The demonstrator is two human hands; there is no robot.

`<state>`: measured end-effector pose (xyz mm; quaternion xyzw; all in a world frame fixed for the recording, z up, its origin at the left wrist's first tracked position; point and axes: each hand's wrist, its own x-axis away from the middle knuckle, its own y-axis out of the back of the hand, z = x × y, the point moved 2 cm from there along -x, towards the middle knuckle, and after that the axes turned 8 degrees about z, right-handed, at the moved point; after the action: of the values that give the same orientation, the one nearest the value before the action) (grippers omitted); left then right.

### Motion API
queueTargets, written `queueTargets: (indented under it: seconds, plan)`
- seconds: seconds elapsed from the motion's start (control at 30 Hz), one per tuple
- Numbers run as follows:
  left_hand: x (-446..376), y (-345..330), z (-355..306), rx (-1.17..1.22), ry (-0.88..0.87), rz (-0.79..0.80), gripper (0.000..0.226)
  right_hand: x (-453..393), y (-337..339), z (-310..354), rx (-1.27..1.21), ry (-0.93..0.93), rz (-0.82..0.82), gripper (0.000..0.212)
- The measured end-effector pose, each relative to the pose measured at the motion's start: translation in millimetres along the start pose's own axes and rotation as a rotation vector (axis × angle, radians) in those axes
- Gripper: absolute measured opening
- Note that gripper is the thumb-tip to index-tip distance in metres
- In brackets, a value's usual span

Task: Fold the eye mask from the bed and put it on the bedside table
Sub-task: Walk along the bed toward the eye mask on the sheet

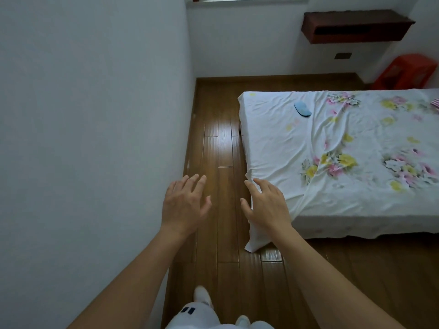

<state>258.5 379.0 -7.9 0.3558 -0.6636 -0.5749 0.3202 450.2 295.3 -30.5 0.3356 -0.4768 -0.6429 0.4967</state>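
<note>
Oval blue eye mask (302, 109) on wrinkled bed (332, 138).

Bare forearms, no sleeves, white trousers (202, 317) (2 small dark marks), white shoes (202, 295)

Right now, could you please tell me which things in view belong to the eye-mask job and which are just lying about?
Part of the job: blue eye mask, bed, left hand, right hand.

Lying about: red plastic stool, wall-mounted wooden shelf, striped item at the bed's far edge.
</note>
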Motion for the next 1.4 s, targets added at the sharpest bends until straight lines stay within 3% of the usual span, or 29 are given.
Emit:
queueTargets:
  seconds: [0.7,1.03,1.4]
  plan:
    - [-329.5,10.3,129.9,0.006,-0.106,0.019,0.057,-339.7,-10.6,42.6,0.03,-0.068,-0.009,0.053]
    - [-467.3,-2.6,153.0,0.02,-0.114,0.041,0.056,-477.2,-17.9,21.7,0.033,-0.11,0.03,0.054]
    - [-674.6,-1.2,167.9,-0.026,-0.063,0.063,0.055,-691.4,-0.1,-18.2,-0.019,-0.073,0.033,0.054]
